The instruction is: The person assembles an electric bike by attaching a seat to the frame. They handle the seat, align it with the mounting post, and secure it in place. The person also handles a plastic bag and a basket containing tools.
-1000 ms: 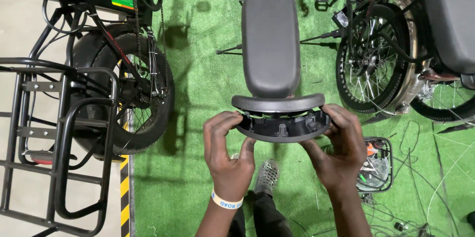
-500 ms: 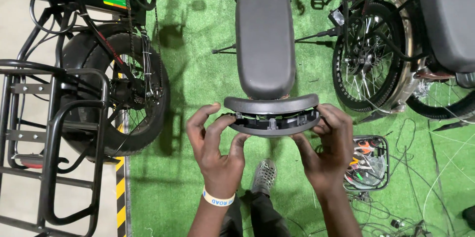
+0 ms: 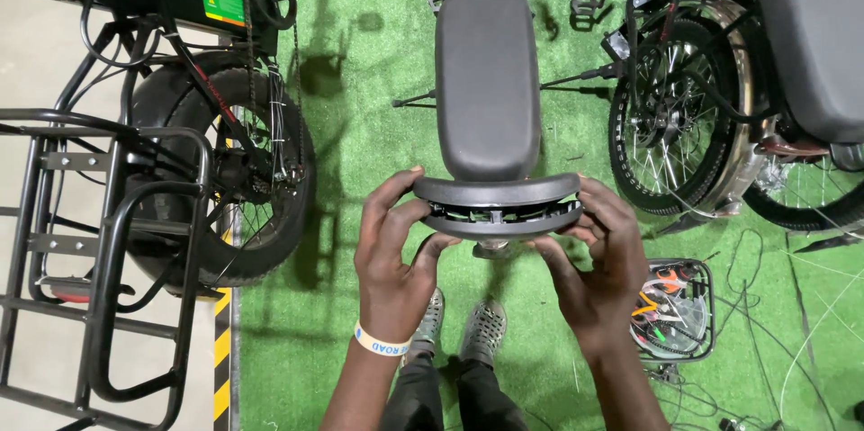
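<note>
Both hands are wrapped around the back end of a dark curved seat part (image 3: 497, 206), left hand (image 3: 393, 255) gripping its left end with fingers curled over the top edge, right hand (image 3: 601, 260) doing the same on the right end. That part sits right at the rear of a long grey bike seat (image 3: 487, 80) stretching away ahead of the hands; can't tell if the two touch. Off to the left there's a fat rear tyre (image 3: 220, 175) and a black cargo rack (image 3: 90, 260). To the right, a spoked wheel (image 3: 670, 121), and just beside the right wrist a wire basket (image 3: 673, 309) of colourful bits on the green turf (image 3: 360, 107).
</note>
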